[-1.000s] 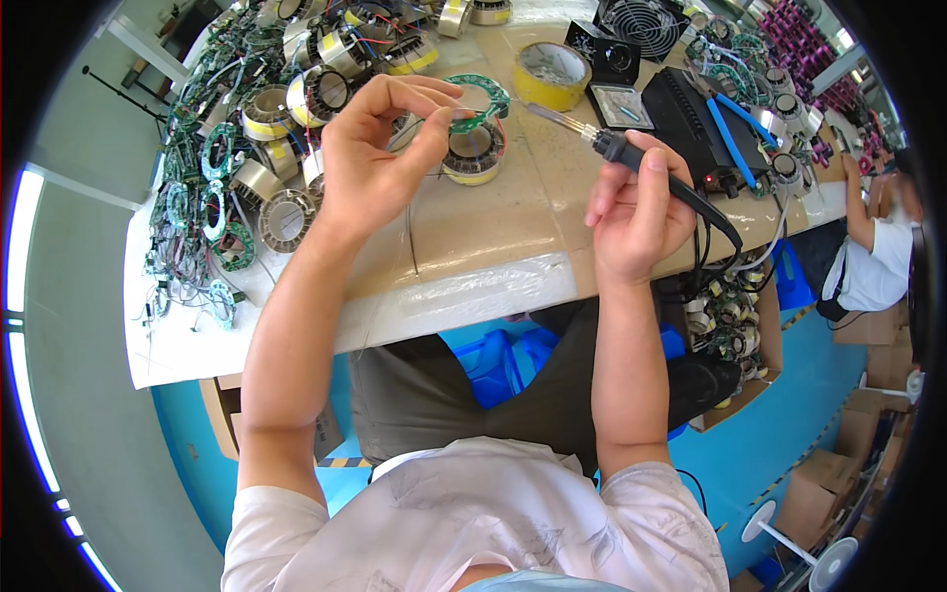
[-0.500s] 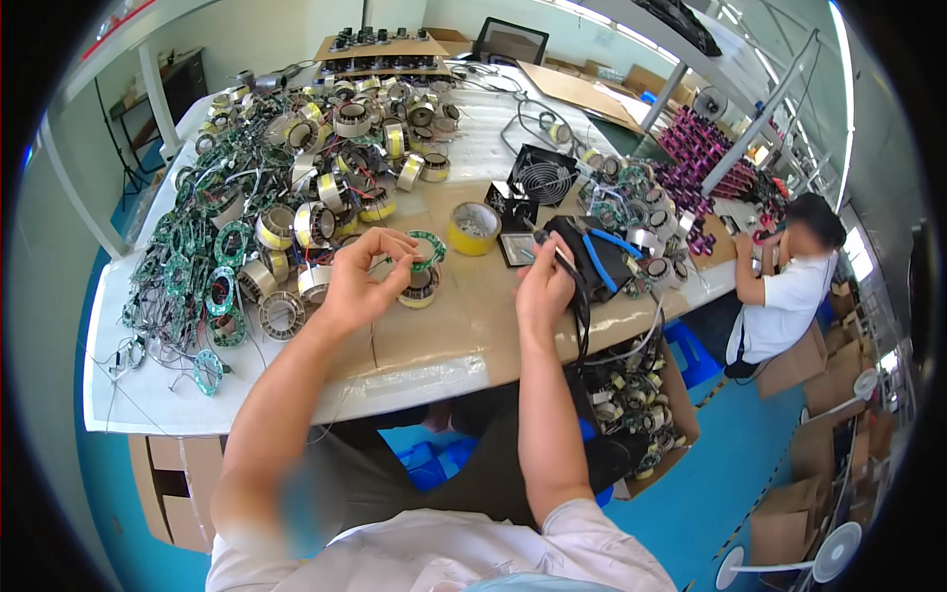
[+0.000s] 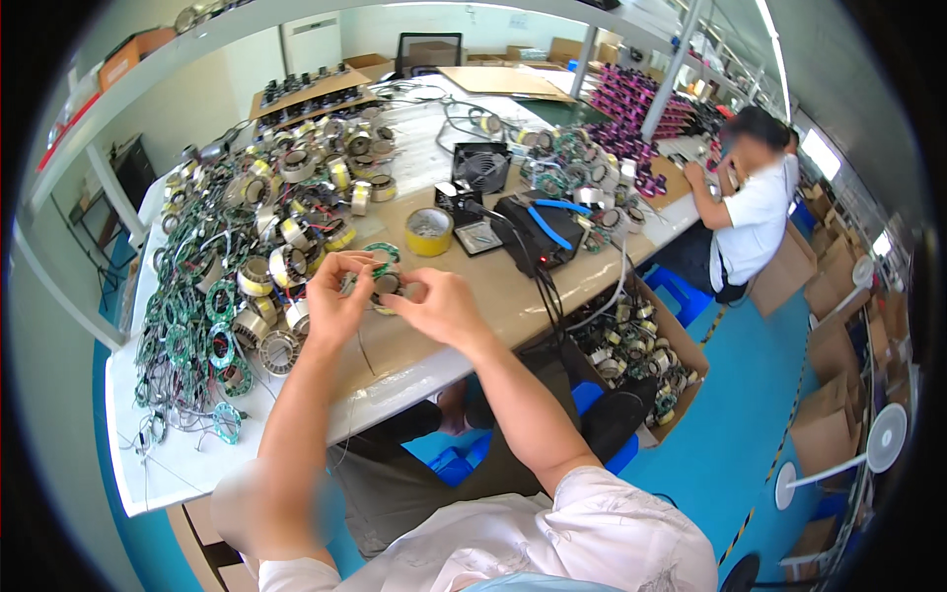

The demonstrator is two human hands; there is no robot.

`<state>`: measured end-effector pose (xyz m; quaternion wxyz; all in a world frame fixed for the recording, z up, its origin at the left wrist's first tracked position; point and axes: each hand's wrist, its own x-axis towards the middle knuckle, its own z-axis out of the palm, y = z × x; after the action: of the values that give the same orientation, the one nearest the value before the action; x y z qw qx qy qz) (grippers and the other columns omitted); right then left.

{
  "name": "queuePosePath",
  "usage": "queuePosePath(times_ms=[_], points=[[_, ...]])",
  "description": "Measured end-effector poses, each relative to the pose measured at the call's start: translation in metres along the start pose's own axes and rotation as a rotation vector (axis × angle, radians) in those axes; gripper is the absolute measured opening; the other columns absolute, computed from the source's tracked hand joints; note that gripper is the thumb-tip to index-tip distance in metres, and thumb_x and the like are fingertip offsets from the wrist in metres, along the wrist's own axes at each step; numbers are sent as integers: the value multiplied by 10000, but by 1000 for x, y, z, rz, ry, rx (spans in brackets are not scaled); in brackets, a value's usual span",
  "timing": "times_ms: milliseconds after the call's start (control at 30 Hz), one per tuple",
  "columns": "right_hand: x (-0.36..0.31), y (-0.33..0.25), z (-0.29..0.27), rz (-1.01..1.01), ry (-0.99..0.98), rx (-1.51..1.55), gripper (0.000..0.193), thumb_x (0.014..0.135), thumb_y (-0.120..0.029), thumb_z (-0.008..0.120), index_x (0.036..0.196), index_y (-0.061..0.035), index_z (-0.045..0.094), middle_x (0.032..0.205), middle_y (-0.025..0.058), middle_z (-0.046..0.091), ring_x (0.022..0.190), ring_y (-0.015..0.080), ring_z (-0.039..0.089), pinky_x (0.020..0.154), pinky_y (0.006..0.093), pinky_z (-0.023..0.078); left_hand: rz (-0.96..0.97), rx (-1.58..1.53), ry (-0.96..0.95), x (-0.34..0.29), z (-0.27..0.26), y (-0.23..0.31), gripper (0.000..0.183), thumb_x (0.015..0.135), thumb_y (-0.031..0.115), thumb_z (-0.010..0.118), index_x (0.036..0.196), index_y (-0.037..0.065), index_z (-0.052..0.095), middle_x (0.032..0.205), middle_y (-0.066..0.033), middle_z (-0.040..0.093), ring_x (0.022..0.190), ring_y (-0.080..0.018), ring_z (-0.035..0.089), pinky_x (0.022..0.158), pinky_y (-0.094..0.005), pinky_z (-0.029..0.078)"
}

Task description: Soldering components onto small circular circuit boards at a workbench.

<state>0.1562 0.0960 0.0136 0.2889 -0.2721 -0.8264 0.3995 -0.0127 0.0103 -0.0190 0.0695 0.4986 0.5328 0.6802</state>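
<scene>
My left hand (image 3: 338, 299) is closed, pinching a ring-shaped green circuit board (image 3: 385, 259) by its near edge. Right beside it, my right hand (image 3: 444, 308) closes its fingers on a round motor stator (image 3: 389, 286), which sits just under the board. Both hands partly hide the stator, and the fingertips' exact contact is hard to see. A thin wire hangs below my left hand. Just beyond the hands stands a yellow tape roll (image 3: 428, 232) with small bits inside. The soldering iron (image 3: 481, 209) rests at its stand, away from both hands.
A big heap of stators and green ring boards (image 3: 286, 217) covers the table's left side. To the right are a black soldering station (image 3: 538, 232), blue-handled pliers (image 3: 552, 225), a small fan (image 3: 480, 168) and a cardboard box of stators (image 3: 681, 380). A co-worker (image 3: 745, 202) sits farther right.
My right hand has let go of the soldering iron, now at its stand, and moved left to the stator beside my left hand. My left hand still holds the board. The view has turned right.
</scene>
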Motion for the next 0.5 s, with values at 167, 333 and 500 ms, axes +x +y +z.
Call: queuePosePath(times_ms=[167, 333, 500], points=[[17, 28, 10, -345, 282, -111, 247, 860, -244, 713, 840, -2, 666, 744, 179, 695, 749, 378, 689, 672, 458, 542, 49, -129, -16, 6, 8, 4, 67, 942, -50, 610, 947, -5, 560, 1109, -179, 691, 1042, -210, 679, 912, -325, 528], [33, 23, -44, -592, 388, -171, 139, 800, -114, 734, 816, -22, 631, 701, 114, 673, 610, 220, 693, 565, 350, 552, 74, -223, 77, 8, 0, 18, 47, 1005, 23, 566, 959, 20, 553, 1121, -181, 702, 993, -184, 677, 822, -293, 555], [48, 44, -152, -511, 414, -24, 53, 869, -84, 681, 885, -37, 663, 723, 29, 676, 634, 72, 629, 554, 246, 512, -25, -200, 170, 6, -7, 10, 70, 1002, 71, 595, 962, 17, 576, 918, -121, 713, 751, -122, 647, 621, -254, 541]])
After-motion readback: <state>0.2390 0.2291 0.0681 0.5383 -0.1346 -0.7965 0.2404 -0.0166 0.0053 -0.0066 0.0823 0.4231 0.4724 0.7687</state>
